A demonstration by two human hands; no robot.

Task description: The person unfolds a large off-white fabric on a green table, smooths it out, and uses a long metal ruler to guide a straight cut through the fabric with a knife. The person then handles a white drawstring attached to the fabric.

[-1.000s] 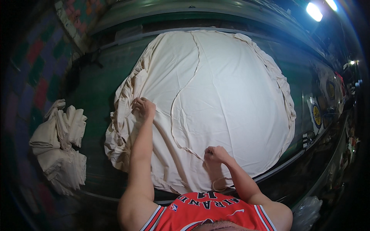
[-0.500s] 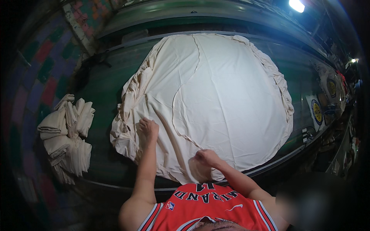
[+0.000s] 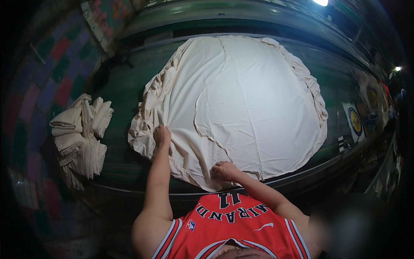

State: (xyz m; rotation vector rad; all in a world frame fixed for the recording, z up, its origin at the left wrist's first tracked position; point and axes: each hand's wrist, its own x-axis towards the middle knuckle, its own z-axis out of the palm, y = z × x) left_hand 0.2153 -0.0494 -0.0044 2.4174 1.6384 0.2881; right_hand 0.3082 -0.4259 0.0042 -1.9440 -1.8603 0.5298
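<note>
A large cream cloth [image 3: 267, 103] lies spread on a dark green table, its left and right edges gathered into ruffles. A thin twisted strip of cloth [image 3: 196, 114] winds down over it toward the near edge. At the inner side of the left ruffles, my left hand [image 3: 162, 134] is closed on a fold of the cloth. My right hand [image 3: 226, 171] is closed on the cloth close to the near edge, beside the lower part of the strip. Both hands' fingertips are partly hidden. Creases run through the cloth between my hands.
Folded cream cloth bundles [image 3: 79, 138] sit at the table's left end. On the right lie a white piece with a round blue and yellow emblem [image 3: 354, 121] and a small dark item [image 3: 345, 143]. The table's near edge [image 3: 297, 182] runs just before me.
My left hand has shifted left across the cloth toward the ruffled side. My right hand has moved slightly left, away from the twisted strip. The whole view has tilted a little.
</note>
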